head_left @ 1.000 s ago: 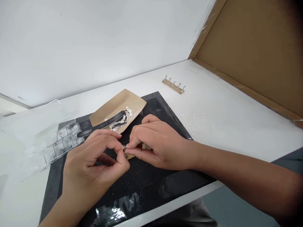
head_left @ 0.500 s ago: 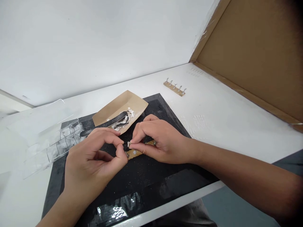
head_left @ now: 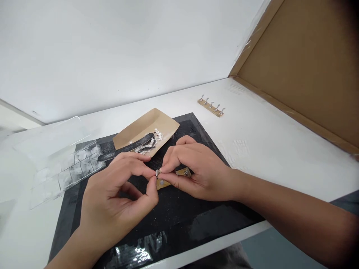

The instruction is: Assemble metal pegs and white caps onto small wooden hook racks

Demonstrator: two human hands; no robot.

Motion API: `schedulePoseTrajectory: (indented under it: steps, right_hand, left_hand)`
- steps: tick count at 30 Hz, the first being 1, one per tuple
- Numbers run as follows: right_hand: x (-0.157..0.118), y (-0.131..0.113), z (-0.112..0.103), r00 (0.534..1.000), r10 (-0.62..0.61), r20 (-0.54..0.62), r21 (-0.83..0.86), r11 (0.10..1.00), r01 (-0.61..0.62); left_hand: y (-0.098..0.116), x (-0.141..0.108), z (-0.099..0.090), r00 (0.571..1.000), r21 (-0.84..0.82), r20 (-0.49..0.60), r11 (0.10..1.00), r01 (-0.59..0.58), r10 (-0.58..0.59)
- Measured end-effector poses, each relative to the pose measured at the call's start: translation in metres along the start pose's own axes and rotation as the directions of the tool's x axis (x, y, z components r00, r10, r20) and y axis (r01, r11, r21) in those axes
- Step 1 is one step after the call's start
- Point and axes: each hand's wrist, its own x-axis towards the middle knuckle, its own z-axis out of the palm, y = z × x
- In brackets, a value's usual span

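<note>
Over the black mat (head_left: pixel 134 220), my right hand (head_left: pixel 196 170) pinches a small silvery-white piece (head_left: pixel 158 172) between thumb and fingertips. My left hand (head_left: pixel 117 198) is closed in a pinch at the other side of the same piece. The fingertips cover much of it, so its exact kind cannot be made out. Just below the fingers a short wooden strip (head_left: pixel 164 183) lies on the mat, with a round grey spot and a small metal fitting (head_left: pixel 185 173) at its right end. My hands hide part of the strip.
Behind my hands a cardboard tray (head_left: pixel 134 129) holds white chips and dark scraps, with a black curved stick (head_left: pixel 126 147) across its edge. A clear compartment box (head_left: pixel 81 164) with small bags stands left. Another wooden strip (head_left: pixel 210 107) with several upright metal pieces lies back right, near a brown framed panel (head_left: pixel 303 74).
The whole view has shifted slightly, so everything appears a little farther right and lower. My left fingertips now sit closer against the small piece; my right hand keeps its pinch.
</note>
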Motion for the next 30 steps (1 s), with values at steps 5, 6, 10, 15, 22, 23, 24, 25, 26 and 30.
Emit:
schedulePoseTrajectory:
  steps: [5, 6, 10, 15, 22, 23, 24, 25, 26, 30]
  right_hand:
    - [-0.001, -0.001, -0.002, 1.0, -0.024, 0.009, -0.087, 0.996, 0.024]
    - [0.0, -0.001, -0.003, 0.999, -0.04, 0.01, -0.109, 0.993, 0.041]
    - [0.001, -0.004, -0.004, 0.995, -0.099, 0.008, -0.219, 0.971, 0.099]
    - [0.001, -0.009, -0.004, 0.994, -0.102, 0.032, -0.327, 0.939, 0.107]
    - [0.001, -0.009, -0.002, 0.993, -0.111, 0.046, -0.369, 0.922, 0.12]
    - [0.001, -0.009, -0.002, 0.993, -0.107, 0.05, -0.374, 0.92, 0.118]
    - [0.001, -0.009, -0.002, 0.993, -0.101, 0.055, -0.376, 0.919, 0.114]
    - [0.001, -0.009, -0.001, 0.994, -0.095, 0.058, -0.377, 0.92, 0.11]
    - [0.001, -0.01, -0.001, 0.994, -0.088, 0.061, -0.377, 0.92, 0.105]
    - [0.001, -0.01, 0.0, 0.994, -0.078, 0.072, -0.373, 0.922, 0.099]
  left_hand:
    - [0.0, -0.001, 0.0, 1.0, 0.011, -0.005, 1.0, -0.023, 0.023]
    - [0.0, -0.001, 0.001, 0.999, 0.019, -0.006, 0.999, -0.034, 0.034]
    - [0.001, -0.001, 0.001, 0.997, 0.067, -0.018, 0.995, -0.08, 0.081]
    - [0.002, -0.001, 0.002, 0.991, 0.149, -0.036, 0.981, -0.125, 0.132]
    - [0.003, -0.002, 0.003, 0.979, 0.241, -0.049, 0.954, -0.181, 0.198]
    - [0.004, -0.002, 0.003, 0.98, 0.249, -0.053, 0.953, -0.174, 0.193]
    - [0.004, -0.002, 0.003, 0.981, 0.253, -0.055, 0.953, -0.167, 0.187]
    - [0.005, -0.002, 0.004, 0.983, 0.255, -0.054, 0.954, -0.156, 0.176]
    - [0.005, -0.002, 0.004, 0.985, 0.256, -0.051, 0.955, -0.146, 0.164]
    - [0.004, -0.001, 0.006, 0.986, 0.258, -0.049, 0.956, -0.141, 0.159]
